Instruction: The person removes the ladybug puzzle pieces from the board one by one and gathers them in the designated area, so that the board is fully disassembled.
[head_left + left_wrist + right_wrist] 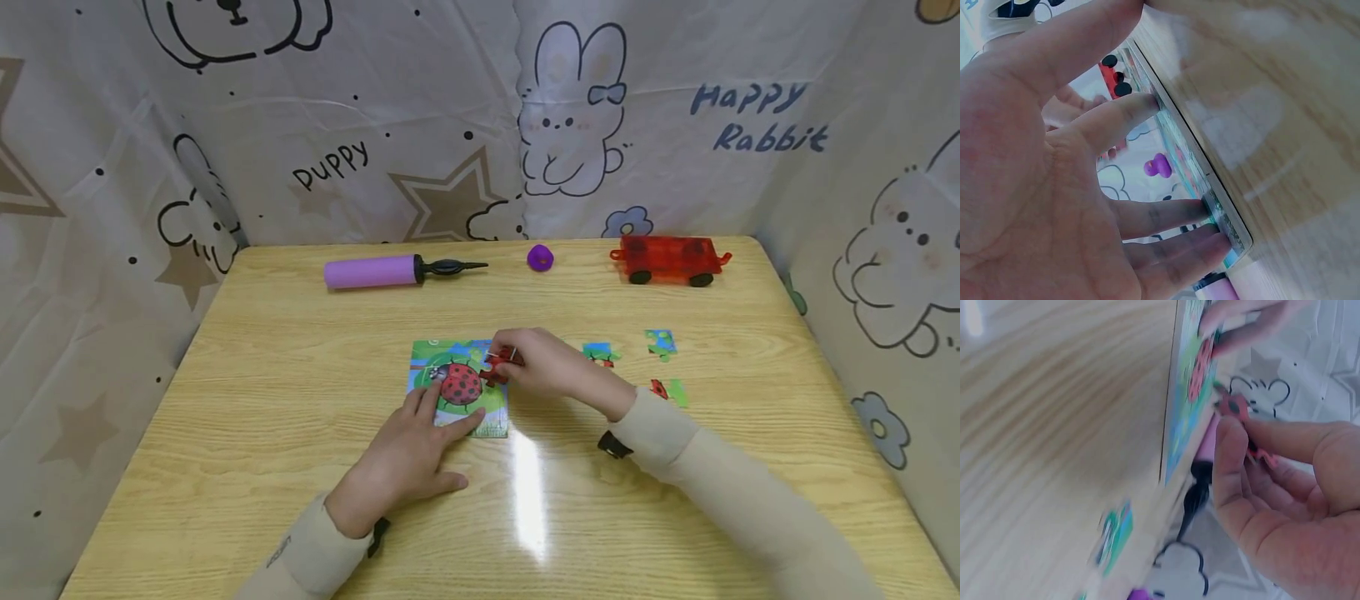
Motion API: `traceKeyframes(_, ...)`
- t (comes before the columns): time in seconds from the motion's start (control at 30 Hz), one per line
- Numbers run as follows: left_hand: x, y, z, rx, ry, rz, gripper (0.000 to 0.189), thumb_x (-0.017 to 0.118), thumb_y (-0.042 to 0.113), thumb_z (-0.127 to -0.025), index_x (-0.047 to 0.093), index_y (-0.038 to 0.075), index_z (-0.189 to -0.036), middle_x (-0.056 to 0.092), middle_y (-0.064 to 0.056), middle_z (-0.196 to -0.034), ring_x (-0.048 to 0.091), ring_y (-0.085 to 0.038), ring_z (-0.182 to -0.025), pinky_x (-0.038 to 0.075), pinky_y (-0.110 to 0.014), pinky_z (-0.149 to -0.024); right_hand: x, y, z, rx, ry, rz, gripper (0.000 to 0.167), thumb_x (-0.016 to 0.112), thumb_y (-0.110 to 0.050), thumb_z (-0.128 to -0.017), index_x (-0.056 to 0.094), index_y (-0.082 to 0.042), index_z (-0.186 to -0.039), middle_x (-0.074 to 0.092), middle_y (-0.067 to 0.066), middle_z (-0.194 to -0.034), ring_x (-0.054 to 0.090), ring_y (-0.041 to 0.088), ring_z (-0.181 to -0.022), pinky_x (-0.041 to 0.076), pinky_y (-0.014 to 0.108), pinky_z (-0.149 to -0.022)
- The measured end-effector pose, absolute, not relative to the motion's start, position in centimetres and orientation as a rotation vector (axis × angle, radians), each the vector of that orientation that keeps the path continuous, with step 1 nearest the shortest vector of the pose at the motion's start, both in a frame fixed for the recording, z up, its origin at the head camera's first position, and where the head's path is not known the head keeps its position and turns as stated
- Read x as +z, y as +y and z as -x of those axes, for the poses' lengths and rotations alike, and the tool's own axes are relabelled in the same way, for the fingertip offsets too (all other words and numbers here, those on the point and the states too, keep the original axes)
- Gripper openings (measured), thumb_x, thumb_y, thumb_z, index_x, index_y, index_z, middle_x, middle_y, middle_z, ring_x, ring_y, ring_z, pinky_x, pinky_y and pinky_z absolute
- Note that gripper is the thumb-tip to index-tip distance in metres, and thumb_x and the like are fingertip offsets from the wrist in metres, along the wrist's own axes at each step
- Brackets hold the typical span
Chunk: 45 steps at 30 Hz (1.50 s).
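Observation:
A ladybug jigsaw puzzle board [491, 423] lies flat on the wooden table, its printed ladybug red with dark spots. Spread over its lower and left part, my left hand [405, 446] presses it with straight fingers; in the left wrist view the fingertips [1150, 102] touch its face near the edge. Between thumb and fingers my right hand [543, 364] pinches a red puzzle piece with dark spots [1234, 407]. That piece is held over the board's upper right part, beside the printed ladybug. Part of the board there is hidden by the right hand.
Right of the board lie loose puzzle pieces: one blue and green [597, 351], another [662, 343] farther right, and a red and green one [671, 392]. Along the back stand a purple balloon pump [375, 272], a small purple ring-shaped thing [540, 258] and a red toy wagon [667, 260].

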State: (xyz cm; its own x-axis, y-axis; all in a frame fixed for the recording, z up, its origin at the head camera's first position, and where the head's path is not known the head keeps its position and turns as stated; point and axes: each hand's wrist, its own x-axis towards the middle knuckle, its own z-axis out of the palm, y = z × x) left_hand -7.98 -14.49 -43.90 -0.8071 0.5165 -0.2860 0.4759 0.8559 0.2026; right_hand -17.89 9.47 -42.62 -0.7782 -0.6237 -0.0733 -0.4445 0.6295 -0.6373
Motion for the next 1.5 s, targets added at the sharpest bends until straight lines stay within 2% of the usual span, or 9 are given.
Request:
traceKeyframes(0.2,-43.9,-14.6,8.0,0.154,2.696,-0.744,0.085,0.080,0.060,-0.087,0.043,0.040,-0.160,0.022,-0.032,-0.169,0.031,-0.054,-0.152,0.042,-0.062,-0.119,-42.3,13.7,17.8,-0.865,2.526,0.841,0.017,0.074,-0.007,-0.097,0.068,-0.011,-0.113,0.074,0.002,-0.084,0.063,0.010,-0.069,0.052,0.027,-0.065)
traceKeyframes(0.43,-43.7,-14.6,7.9,0.159,2.705,-0.745,0.085,0.080,0.059,-0.086,0.043,0.039,-0.160,0.023,-0.033,-0.169,0.032,-0.053,-0.151,0.043,-0.061,-0.118,-41.8,18.7,17.6,-0.780,2.452,0.720,0.015,0.072,-0.008,-0.098,0.070,-0.014,-0.111,0.060,0.000,-0.072,0.046,0.010,-0.060,0.042,0.027,-0.060)
traceKeyframes(0.7,-43.6,-14.6,7.8,0.162,2.700,-0.741,0.085,0.080,0.059,-0.087,0.043,0.039,-0.160,0.023,-0.033,-0.169,0.032,-0.054,-0.151,0.043,-0.062,-0.118,-42.4,21.8,16.9,-0.701,2.471,0.624,0.015,0.073,-0.007,-0.098,0.070,-0.015,-0.110,0.051,-0.003,-0.069,0.043,0.011,-0.059,0.037,0.025,-0.057)
traceKeyframes(0.97,-43.6,-14.5,7.8,0.151,2.697,-0.738,0.085,0.080,0.059,-0.087,0.043,0.039,-0.161,0.023,-0.033,-0.169,0.032,-0.054,-0.152,0.042,-0.062,-0.118,-42.9,21.5,16.5,-0.455,2.589,0.679,0.020,0.074,-0.010,-0.097,0.073,-0.013,-0.118,0.059,-0.001,-0.077,0.049,0.012,-0.067,0.042,0.028,-0.063)
traceKeyframes(1.13,-43.7,-14.5,7.9,0.157,2.692,-0.736,0.085,0.079,0.059,-0.087,0.042,0.039,-0.161,0.022,-0.033,-0.169,0.031,-0.054,-0.152,0.042,-0.062,-0.119,-42.8,20.7,16.2,-0.372,2.631,0.708,0.017,0.076,-0.011,-0.096,0.077,-0.014,-0.113,0.068,-0.001,-0.087,0.053,0.013,-0.075,0.047,0.030,-0.070)
traceKeyframes(1.27,-43.6,-14.5,7.8,0.162,2.689,-0.730,0.085,0.080,0.059,-0.088,0.042,0.039,-0.161,0.022,-0.033,-0.169,0.031,-0.054,-0.152,0.041,-0.062,-0.119,-42.7,20.3,15.7,-0.295,2.676,0.694,0.016,0.081,-0.013,-0.093,0.075,-0.016,-0.108,0.068,0.003,-0.095,0.055,0.015,-0.076,0.049,0.030,-0.069)
traceKeyframes(1.5,-43.6,-14.6,7.8,0.165,2.692,-0.734,0.084,0.079,0.058,-0.088,0.042,0.039,-0.161,0.022,-0.033,-0.169,0.031,-0.055,-0.152,0.040,-0.062,-0.120,-42.8,20.1,15.0,-0.279,2.749,0.699,0.022,0.085,-0.012,-0.089,0.070,-0.013,-0.105,0.065,0.006,-0.097,0.053,0.016,-0.076,0.048,0.029,-0.065)
